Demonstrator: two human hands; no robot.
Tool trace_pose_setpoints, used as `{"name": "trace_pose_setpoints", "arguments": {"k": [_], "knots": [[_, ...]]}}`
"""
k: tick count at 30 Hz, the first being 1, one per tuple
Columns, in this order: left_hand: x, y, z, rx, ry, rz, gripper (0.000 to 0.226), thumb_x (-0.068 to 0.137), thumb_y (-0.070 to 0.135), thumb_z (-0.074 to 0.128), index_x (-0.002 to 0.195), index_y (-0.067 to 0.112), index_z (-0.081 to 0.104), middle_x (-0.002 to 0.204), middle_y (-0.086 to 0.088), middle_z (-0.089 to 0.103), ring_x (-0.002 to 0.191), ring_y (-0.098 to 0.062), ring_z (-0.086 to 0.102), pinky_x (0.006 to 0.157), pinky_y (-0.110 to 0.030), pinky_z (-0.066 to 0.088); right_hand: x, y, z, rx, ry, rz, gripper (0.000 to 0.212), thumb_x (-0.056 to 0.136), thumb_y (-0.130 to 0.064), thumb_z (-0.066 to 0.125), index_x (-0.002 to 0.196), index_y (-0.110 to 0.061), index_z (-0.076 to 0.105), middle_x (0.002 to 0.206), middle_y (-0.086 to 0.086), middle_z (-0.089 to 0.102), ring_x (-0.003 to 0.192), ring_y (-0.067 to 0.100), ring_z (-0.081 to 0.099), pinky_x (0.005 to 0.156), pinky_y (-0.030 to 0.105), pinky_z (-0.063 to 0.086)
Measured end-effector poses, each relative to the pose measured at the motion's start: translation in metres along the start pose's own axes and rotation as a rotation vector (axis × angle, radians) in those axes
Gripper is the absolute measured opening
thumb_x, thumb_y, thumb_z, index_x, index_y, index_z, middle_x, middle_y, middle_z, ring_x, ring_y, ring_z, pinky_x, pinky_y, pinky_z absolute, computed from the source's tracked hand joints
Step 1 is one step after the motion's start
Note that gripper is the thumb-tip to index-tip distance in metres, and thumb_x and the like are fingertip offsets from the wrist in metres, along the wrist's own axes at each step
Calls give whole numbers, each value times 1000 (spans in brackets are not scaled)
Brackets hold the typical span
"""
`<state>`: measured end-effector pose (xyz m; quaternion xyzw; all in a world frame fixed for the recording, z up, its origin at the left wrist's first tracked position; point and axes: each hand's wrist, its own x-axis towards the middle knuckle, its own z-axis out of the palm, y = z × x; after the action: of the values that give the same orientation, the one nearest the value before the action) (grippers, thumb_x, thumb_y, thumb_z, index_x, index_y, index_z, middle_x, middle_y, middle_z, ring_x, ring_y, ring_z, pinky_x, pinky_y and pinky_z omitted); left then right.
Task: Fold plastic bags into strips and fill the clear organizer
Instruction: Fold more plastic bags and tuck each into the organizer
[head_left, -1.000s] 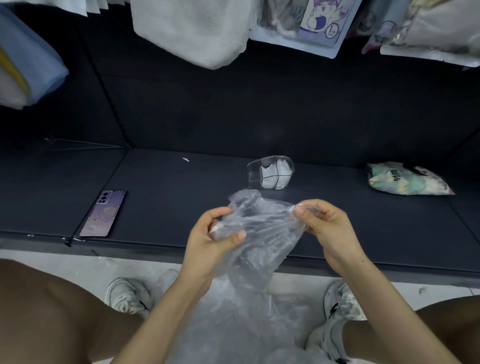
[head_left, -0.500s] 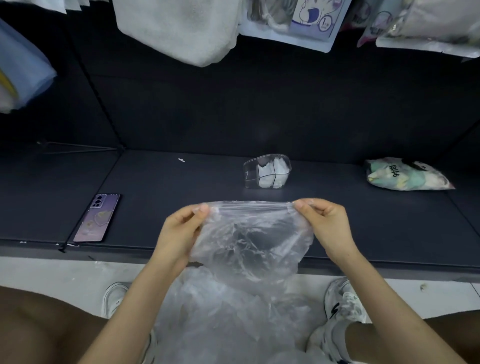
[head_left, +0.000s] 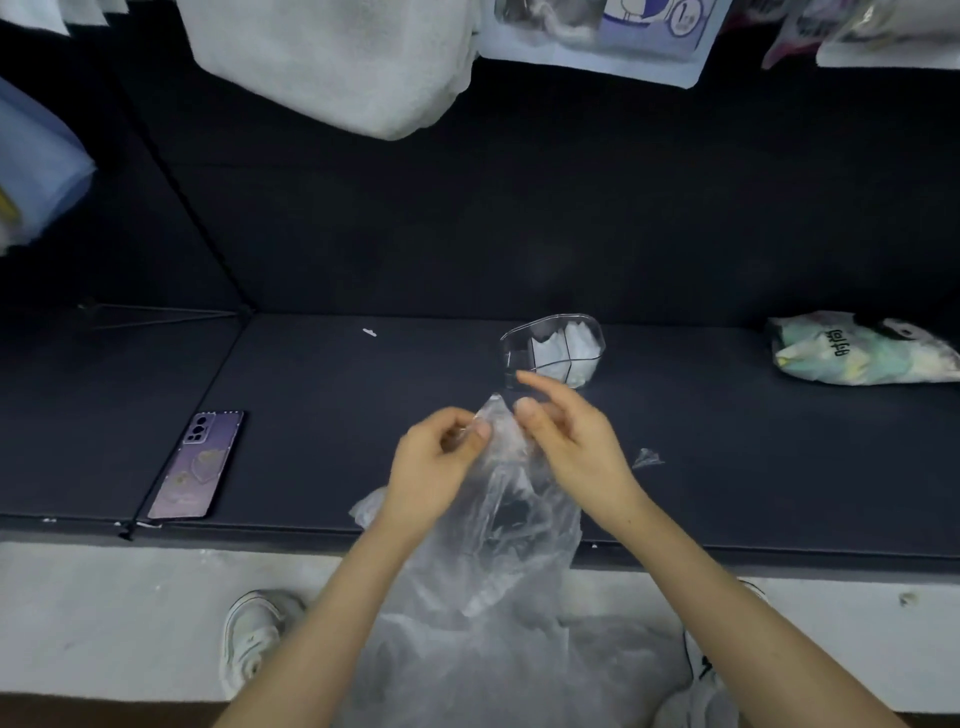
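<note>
A clear plastic bag (head_left: 511, 514) hangs doubled over between my hands above the front of the dark shelf (head_left: 322, 415). My left hand (head_left: 436, 467) pinches its top corner. My right hand (head_left: 571, 441) meets the same top edge with thumb and fingers, its index finger raised and blurred. The clear organizer (head_left: 552, 349) stands just beyond my hands, with white folded bags in its right compartments. More loose clear plastic bags (head_left: 509, 665) lie heaped on the floor between my feet.
A purple phone (head_left: 197, 465) lies on the shelf at the left. A printed soft packet (head_left: 862, 351) sits at the far right. A small scrap of plastic (head_left: 647, 458) lies right of my hands. Towels and packets hang overhead.
My hands had the bag's top edge stretched wide apart; they have now come together, bringing the two corners into one point so the bag hangs folded in half.
</note>
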<state>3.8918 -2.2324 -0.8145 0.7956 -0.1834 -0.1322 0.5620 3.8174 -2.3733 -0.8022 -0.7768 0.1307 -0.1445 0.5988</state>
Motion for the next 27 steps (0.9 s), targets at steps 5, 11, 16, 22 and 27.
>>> {"name": "trace_pose_setpoints", "arguments": {"k": [5, 11, 16, 22, 27], "knots": [[19, -5, -6, -525, 148, -180, 14, 89, 9, 65, 76, 11, 69, 74, -1, 62, 77, -17, 55, 80, -34, 45, -15, 38, -15, -34, 86, 18, 35, 85, -59, 57, 104, -30, 62, 108, -17, 65, 109, 4, 59, 100, 32, 45], [37, -16, -32, -741, 154, -262, 11, 77, 23, 67, 67, 24, 71, 78, 3, 64, 79, -13, 59, 87, -34, 47, -10, 57, -4, 3, -189, 97, 65, 70, -61, 65, 130, -43, 48, 142, -21, 39, 134, -5, 32, 106, 15, 28], [46, -25, -47, -866, 201, -275, 16, 80, 23, 65, 66, 25, 72, 75, 7, 67, 73, -10, 64, 74, -28, 55, 8, 62, 20, 344, -190, 412, 105, 73, -56, 75, 149, -46, 3, 137, -16, 48, 126, -6, 42, 102, 21, 35], [45, -40, -58, -895, 217, -257, 12, 80, 26, 68, 68, 26, 71, 78, 7, 66, 81, -13, 63, 91, -35, 51, 29, 64, 41, 461, -157, 440, 41, 88, -29, 66, 124, -12, 59, 102, 2, 70, 93, 13, 66, 85, 29, 49], [47, -61, -82, -901, 331, -297, 21, 87, 24, 68, 66, 27, 70, 78, 8, 66, 87, -15, 62, 99, -39, 45, 26, 68, 27, 411, -74, 442, 21, 85, -9, 68, 105, -11, 66, 60, -2, 56, 52, 7, 48, 53, 22, 39]]}}
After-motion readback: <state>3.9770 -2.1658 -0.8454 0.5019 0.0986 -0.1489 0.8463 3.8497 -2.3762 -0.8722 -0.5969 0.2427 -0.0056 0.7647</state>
